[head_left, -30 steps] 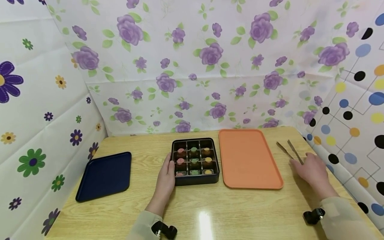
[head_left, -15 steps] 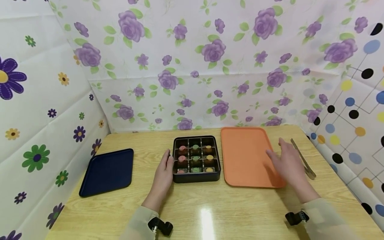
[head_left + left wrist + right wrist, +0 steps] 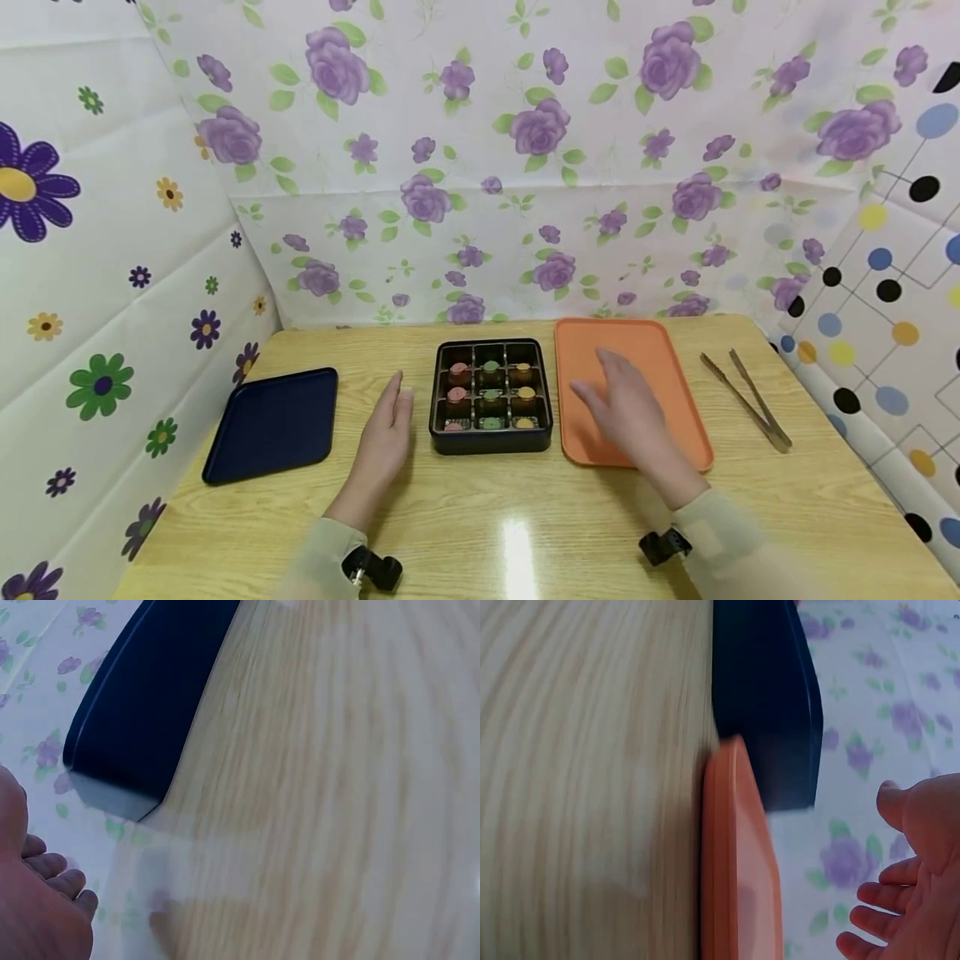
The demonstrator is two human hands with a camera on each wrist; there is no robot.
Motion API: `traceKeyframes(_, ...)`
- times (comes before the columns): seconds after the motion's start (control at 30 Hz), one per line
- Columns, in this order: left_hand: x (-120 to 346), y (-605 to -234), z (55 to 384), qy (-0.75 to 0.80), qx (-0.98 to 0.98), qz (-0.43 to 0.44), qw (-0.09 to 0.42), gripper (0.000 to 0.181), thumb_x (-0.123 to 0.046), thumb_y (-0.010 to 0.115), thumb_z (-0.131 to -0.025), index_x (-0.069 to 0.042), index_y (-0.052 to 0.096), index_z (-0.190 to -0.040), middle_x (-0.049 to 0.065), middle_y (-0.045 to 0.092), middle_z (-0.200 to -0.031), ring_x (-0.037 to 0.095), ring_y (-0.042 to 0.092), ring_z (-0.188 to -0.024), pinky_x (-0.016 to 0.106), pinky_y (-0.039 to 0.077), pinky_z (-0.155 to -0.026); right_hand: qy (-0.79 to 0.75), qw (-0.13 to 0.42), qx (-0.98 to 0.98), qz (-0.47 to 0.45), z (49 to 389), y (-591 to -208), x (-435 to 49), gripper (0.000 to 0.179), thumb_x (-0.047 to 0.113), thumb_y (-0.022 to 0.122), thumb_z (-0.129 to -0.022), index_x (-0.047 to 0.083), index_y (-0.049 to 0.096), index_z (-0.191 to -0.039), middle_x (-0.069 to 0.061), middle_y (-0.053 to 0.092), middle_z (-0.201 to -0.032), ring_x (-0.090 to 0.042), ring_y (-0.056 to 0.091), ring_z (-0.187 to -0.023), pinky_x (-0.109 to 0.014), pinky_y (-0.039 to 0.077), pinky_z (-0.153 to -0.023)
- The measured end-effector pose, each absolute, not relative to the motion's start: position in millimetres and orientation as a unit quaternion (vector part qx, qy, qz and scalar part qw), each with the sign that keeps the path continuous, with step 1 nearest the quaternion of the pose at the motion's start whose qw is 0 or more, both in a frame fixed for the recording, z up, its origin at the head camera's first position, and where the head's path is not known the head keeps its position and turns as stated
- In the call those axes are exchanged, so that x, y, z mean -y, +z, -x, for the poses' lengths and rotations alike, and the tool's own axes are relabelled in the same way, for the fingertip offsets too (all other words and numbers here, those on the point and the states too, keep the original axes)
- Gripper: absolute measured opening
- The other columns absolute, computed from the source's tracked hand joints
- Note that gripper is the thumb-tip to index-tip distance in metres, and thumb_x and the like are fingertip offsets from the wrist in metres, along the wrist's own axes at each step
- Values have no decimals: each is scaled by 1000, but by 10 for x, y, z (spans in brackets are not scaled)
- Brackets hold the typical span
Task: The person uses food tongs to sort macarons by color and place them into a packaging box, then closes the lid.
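Note:
A black divided box [image 3: 491,440] stands mid-table, its compartments holding rows of small pink [image 3: 458,393], green and yellow pieces. Just left of the box is my left hand [image 3: 384,433], fingers extended, apart from its side. My right hand [image 3: 630,408] hovers over the orange tray [image 3: 581,350], thumb spread from the fingers, holding nothing. In the left wrist view the box's dark side [image 3: 142,705] rises beyond my hand [image 3: 41,915]. The right wrist view has my hand [image 3: 922,877] beside the orange tray's edge [image 3: 720,862]. Metal tongs [image 3: 750,404] lie on the table at the right.
A dark blue tray [image 3: 273,425] lies at the table's left. Wooden tabletop [image 3: 465,517] stretches in front of the box. Floral sheets [image 3: 480,167] hang behind, with patterned sheets at both sides.
My right hand has let go of the tongs, leaving them on the table, and moved left over the orange tray. My left hand has come away from the box's side.

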State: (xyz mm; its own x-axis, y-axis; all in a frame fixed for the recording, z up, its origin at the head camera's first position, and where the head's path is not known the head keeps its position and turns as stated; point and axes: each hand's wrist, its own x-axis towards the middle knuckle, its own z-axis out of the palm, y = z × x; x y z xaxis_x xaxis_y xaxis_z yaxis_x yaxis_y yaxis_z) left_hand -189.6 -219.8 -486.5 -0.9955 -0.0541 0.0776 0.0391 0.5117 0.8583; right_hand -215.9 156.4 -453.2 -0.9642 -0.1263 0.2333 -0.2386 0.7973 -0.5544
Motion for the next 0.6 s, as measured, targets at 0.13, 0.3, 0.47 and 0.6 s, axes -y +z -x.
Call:
traceKeyframes(0.13, 2312, -4780, 1849, -475, 879, 2, 52, 76, -62, 26, -118, -19, 16, -180, 16, 22, -182, 40, 23, -165, 62, 23, -133, 305, 97, 940, -116, 2169, -4517, -1275, 79, 43, 66, -113, -3, 35, -170, -29, 40, -170, -53, 39, -155, -68, 32, -127)
traceKeyframes(0.3, 2419, -4672, 1792, -445, 894, 11, 58, 71, -56, 26, -120, -18, 13, -180, 15, 17, -183, 40, 20, -167, 63, 22, -133, 299, 101, 940, -132, 2166, -4475, -999, 80, 44, 67, -112, -3, 36, -170, -29, 41, -170, -50, 39, -156, -66, 33, -128)
traceKeyframes(0.47, 2513, -4599, 1757, -401, 913, 20, 77, 68, -49, 28, -122, -15, 14, -179, 15, 16, -183, 39, 20, -167, 64, 22, -132, 296, 89, 938, -154, 2134, -4444, -763, 83, 48, 65, -112, 1, 33, -172, -25, 37, -173, -46, 33, -161, -65, 30, -129)
traceKeyframes(0.6, 2572, -4575, 1731, -350, 931, 35, 98, 64, -38, 33, -124, -9, 16, -178, 16, 17, -183, 41, 18, -167, 65, 20, -132, 283, 95, 938, -178, 2084, -4462, -592, 83, 48, 67, -111, 1, 35, -172, -24, 40, -172, -45, 32, -162, -65, 29, -130)
